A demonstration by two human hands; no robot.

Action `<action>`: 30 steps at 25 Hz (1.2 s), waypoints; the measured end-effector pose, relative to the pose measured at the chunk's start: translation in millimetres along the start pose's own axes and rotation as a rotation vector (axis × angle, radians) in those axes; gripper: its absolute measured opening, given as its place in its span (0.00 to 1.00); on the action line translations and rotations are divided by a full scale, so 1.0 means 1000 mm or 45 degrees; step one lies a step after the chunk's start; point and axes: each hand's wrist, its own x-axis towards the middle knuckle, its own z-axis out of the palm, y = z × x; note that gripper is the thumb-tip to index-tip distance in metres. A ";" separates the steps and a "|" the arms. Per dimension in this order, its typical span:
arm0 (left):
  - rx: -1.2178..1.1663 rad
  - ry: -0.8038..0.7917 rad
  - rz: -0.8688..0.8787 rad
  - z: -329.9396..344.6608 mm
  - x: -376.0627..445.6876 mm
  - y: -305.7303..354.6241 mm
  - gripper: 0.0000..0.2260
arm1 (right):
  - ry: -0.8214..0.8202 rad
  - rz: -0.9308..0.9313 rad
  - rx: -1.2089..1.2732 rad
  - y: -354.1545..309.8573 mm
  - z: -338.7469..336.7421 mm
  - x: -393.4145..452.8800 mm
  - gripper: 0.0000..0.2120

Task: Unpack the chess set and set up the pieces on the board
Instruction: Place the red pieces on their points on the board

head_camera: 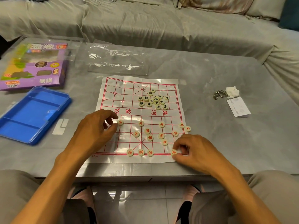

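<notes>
Dim, greenish indoor light; glare whitens the glossy board [113,88], and wide-angle edges bend and blur.

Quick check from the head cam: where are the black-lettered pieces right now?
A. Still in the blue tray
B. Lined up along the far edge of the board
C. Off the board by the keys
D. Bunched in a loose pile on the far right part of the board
D: the black-lettered pieces sit clustered in a heap on the board, beyond the river line, toward its right side.
</notes>
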 end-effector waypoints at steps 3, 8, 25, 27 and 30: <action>-0.006 0.015 -0.032 -0.004 -0.001 0.001 0.08 | 0.128 -0.018 0.152 -0.021 -0.003 0.008 0.11; -0.849 -0.372 -0.347 -0.019 -0.006 0.014 0.08 | 0.438 -0.235 0.222 -0.102 0.018 0.052 0.12; -0.249 -0.223 -0.386 -0.008 -0.001 -0.016 0.07 | 0.278 -0.016 0.057 -0.041 0.027 0.063 0.15; -0.228 -0.229 -0.399 -0.008 0.001 -0.020 0.05 | 0.271 -0.038 0.045 -0.043 0.027 0.069 0.15; -0.142 -0.196 -0.369 -0.007 0.002 -0.023 0.04 | 0.235 -0.062 0.007 -0.044 0.025 0.075 0.14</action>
